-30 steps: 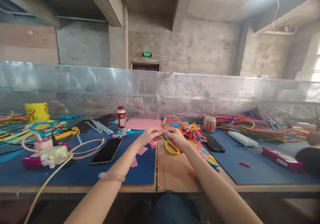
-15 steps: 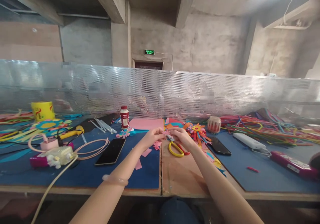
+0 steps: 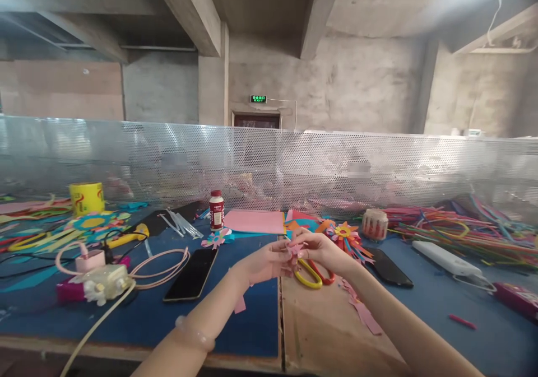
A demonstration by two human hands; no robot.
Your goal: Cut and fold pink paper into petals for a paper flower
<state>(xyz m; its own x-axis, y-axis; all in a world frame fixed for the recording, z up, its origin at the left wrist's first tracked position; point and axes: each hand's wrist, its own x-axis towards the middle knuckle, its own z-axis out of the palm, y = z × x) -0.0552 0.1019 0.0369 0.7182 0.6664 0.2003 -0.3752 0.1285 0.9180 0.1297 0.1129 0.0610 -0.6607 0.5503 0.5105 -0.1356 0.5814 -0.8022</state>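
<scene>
My left hand (image 3: 269,262) and my right hand (image 3: 325,252) meet at the middle of the table. Between them is a small pink paper piece (image 3: 295,249), pinched in the fingers of both; its petal-like edges show, but the fingers cover part of it. Scissors (image 3: 310,279) with one yellow and one red handle lie just below my right hand, their blades hidden. Behind that hand sits a paper flower (image 3: 342,232) with orange, pink and blue petals. Pink paper strips (image 3: 367,316) lie under my right forearm, and a pink scrap (image 3: 239,304) lies beside my left.
A black phone (image 3: 191,274) lies left, near a looped cable and a power adapter (image 3: 107,280). Pink paper sheets (image 3: 254,222) and a red-capped bottle (image 3: 217,210) stand behind. At right are a second phone (image 3: 390,267), a jar (image 3: 375,224) and many coloured strips (image 3: 445,228).
Both hands have come nearer to me with the pink paper piece, turning it between the fingers. The camera view has tilted upward a little. The scissors still lie on the table.
</scene>
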